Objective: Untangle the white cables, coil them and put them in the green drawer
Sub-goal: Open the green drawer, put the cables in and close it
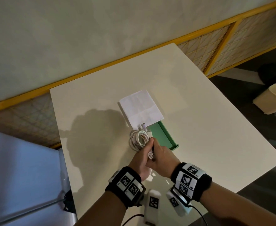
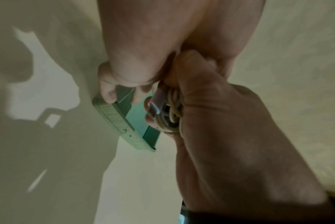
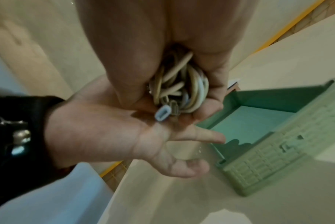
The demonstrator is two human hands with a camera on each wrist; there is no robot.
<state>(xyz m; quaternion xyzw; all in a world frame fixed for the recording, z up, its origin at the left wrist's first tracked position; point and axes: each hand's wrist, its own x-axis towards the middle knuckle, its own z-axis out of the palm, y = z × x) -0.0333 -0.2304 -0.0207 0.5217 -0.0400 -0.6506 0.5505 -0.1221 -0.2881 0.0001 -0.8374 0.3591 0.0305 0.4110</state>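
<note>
Both hands, left hand (image 1: 141, 158) and right hand (image 1: 160, 159), grip the white cables (image 1: 138, 140), coiled beside the green drawer (image 1: 164, 137); the plugs seemingly point toward the paper (image 1: 141, 108).

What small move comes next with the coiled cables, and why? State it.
Probably carry the coiled white cables right, over the open green drawer, and lower them in. Both the left hand and right hand already grip the bundle, and the drawer beside it looks empty.
</note>
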